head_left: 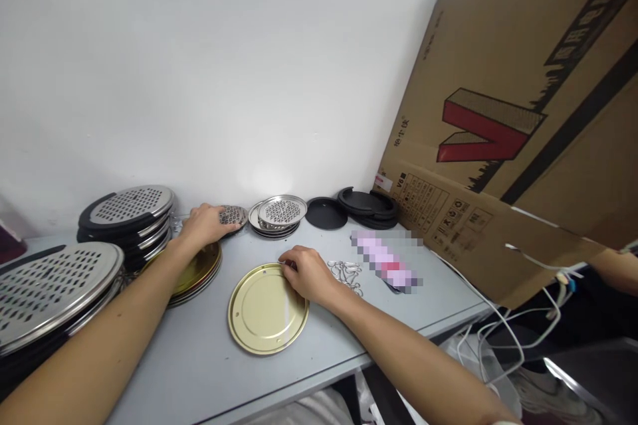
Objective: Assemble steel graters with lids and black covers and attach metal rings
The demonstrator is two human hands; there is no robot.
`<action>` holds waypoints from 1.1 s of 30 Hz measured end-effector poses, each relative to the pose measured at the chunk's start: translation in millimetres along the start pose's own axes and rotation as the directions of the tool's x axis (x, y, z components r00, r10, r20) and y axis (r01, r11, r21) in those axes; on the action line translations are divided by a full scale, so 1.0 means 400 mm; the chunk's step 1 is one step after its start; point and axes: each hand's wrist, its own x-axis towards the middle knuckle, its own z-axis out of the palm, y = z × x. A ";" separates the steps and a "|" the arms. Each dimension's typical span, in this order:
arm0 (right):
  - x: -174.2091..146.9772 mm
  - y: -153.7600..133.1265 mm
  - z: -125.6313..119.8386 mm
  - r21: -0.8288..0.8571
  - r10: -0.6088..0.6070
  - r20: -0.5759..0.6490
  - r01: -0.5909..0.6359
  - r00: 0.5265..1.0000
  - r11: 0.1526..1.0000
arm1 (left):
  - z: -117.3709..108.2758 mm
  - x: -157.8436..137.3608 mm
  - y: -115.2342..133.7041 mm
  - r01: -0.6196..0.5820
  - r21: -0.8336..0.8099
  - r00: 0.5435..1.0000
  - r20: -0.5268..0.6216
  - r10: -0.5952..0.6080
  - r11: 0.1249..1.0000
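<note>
A round gold metal lid (262, 309) with small holes near its rim lies flat on the table. My right hand (308, 273) is at its upper right edge, fingers curled and pinched at the rim; whether a small wire piece is also between them, I cannot tell. Farther back, my left hand (203, 224) has its fingers and thumb at the left side of a small dark perforated disc (232, 215). Below my left forearm sits a stack of gold and silver lids (202, 272), partly covered by the arm. Bent wire hooks (345, 273) lie in a loose pile beside my right hand.
Stacks of black-rimmed perforated plates (132, 206) stand at the left. Along the wall are silver perforated discs (283, 210), a black disc (326, 212) and black rings (369, 202). A large cardboard box (498, 113) leans at the right, near white cables (503, 329). The grey table (199, 358) has its edge in front.
</note>
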 end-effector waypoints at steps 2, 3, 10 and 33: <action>-0.001 0.001 0.000 0.002 -0.002 0.001 0.002 1.000 1.000 | -0.003 -0.007 0.009 -0.010 0.005 1.000 0.002 0.010 1.000; -0.001 0.001 0.000 0.002 -0.004 0.001 0.004 1.000 1.000 | -0.004 -0.009 0.012 -0.014 0.008 1.000 0.004 0.014 1.000; 0.001 0.003 0.001 -0.004 -0.011 0.000 0.011 1.000 1.000 | -0.004 -0.007 0.012 0.000 0.027 1.000 0.018 0.000 1.000; 0.015 0.054 -0.047 0.139 0.177 0.008 -0.176 0.984 0.974 | -0.042 -0.236 0.089 -0.314 -0.207 0.944 -0.172 0.281 0.927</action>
